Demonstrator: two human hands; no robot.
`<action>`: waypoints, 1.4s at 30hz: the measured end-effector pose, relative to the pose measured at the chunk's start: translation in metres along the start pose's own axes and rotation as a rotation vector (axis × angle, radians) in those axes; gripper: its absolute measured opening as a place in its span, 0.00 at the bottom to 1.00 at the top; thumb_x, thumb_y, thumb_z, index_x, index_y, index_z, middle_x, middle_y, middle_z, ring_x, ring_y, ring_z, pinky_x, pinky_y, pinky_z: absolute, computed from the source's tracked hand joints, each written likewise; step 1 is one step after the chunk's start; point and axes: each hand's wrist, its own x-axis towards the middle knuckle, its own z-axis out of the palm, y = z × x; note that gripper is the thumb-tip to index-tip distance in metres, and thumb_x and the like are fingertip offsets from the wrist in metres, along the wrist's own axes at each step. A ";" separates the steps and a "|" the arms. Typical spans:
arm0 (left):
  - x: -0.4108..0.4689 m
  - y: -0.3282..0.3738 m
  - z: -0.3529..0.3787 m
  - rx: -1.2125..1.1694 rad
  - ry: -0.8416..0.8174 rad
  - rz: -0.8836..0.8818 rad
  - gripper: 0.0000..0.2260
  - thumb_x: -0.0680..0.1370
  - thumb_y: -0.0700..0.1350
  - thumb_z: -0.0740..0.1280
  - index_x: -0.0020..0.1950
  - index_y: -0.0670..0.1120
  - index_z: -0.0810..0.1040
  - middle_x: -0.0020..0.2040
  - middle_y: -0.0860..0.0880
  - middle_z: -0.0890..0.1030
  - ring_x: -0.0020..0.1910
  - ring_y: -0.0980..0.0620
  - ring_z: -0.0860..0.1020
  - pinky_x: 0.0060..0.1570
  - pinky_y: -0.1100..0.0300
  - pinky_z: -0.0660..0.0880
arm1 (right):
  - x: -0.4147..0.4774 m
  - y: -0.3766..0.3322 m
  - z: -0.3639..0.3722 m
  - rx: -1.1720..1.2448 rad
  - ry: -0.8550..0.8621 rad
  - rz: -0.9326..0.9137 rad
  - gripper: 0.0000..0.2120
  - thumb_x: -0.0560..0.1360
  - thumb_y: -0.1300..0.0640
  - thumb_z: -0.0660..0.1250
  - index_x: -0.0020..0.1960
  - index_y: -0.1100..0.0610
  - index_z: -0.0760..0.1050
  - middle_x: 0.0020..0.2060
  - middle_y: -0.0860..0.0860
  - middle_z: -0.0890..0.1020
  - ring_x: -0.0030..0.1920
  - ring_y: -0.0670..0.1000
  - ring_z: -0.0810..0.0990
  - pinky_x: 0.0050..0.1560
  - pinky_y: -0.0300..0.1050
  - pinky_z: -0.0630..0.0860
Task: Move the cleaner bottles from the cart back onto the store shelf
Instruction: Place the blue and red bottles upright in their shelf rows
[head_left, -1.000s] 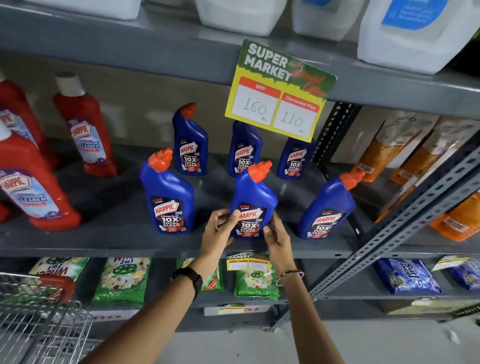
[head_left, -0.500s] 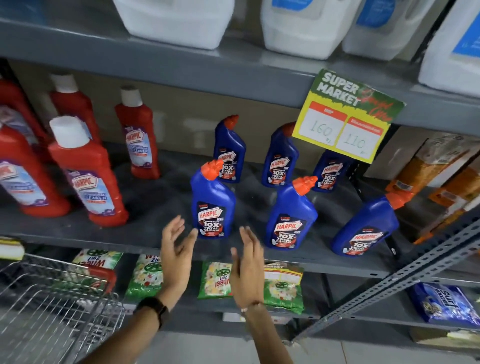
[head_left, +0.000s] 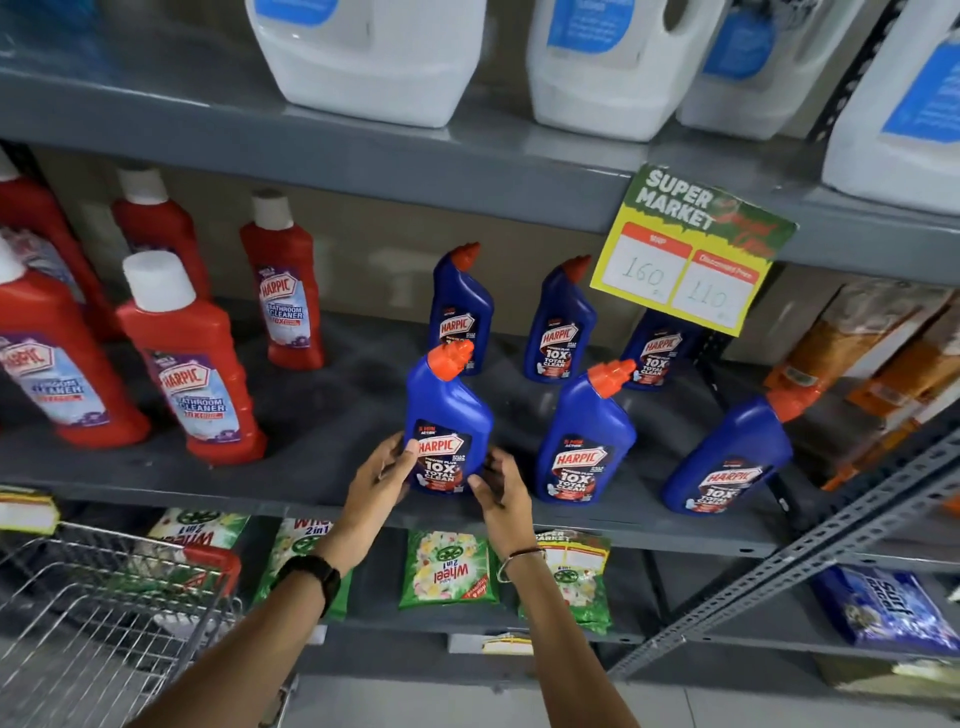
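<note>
Hands both up at front edge of grey metal store shelf (head_left: 322, 415). Left hand (head_left: 382, 475) cupped against left side of front-left blue plastic Harpic cleaner bottle with orange angled cap (head_left: 447, 431), thumb on label, fingers curled round bottle's side. Right hand (head_left: 496, 486) loosely curved at bottle's lower right, fingertips at or just touching base; firm grip not discernible. Bottle upright on shelf, near front edge. Black wristband (head_left: 311, 574) on left wrist, thin metal bangle (head_left: 514, 561) on right.

Second blue bottle (head_left: 584, 436) upright just right of held one, third blue bottle (head_left: 727, 457) further right, tilted. Three more blue bottles behind in back row (head_left: 558, 325). Red Harpic bathroom cleaner bottles with white caps (head_left: 189, 364) grouped on left part of same shelf. Yellow-and-green price sign (head_left: 691, 249) hung from upper shelf edge, reading 160 and 110. White plastic jugs with blue labels (head_left: 374, 57) on upper shelf. Green detergent packets (head_left: 447, 569) on lower shelf. Wire shopping cart with red handle trim (head_left: 104, 613) at bottom left; contents not discernible.
</note>
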 end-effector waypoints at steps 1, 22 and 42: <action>-0.001 -0.001 0.001 -0.003 -0.009 -0.001 0.12 0.77 0.50 0.60 0.61 0.53 0.71 0.52 0.57 0.78 0.54 0.56 0.76 0.60 0.54 0.71 | 0.000 0.002 -0.002 0.002 0.004 -0.003 0.20 0.75 0.67 0.62 0.66 0.62 0.65 0.61 0.59 0.76 0.53 0.42 0.78 0.53 0.27 0.73; 0.001 -0.004 0.000 -0.017 0.013 0.042 0.07 0.76 0.50 0.62 0.53 0.60 0.73 0.52 0.57 0.79 0.58 0.52 0.76 0.54 0.59 0.74 | -0.007 0.005 0.008 0.040 0.121 -0.007 0.20 0.75 0.61 0.65 0.66 0.57 0.69 0.63 0.56 0.77 0.61 0.49 0.75 0.63 0.47 0.73; 0.018 0.012 -0.229 0.155 0.335 0.129 0.26 0.72 0.61 0.62 0.68 0.52 0.68 0.69 0.47 0.71 0.68 0.50 0.68 0.69 0.51 0.64 | 0.010 -0.070 0.237 -0.147 -0.281 -0.071 0.38 0.65 0.39 0.63 0.66 0.62 0.65 0.63 0.61 0.75 0.63 0.59 0.74 0.64 0.59 0.70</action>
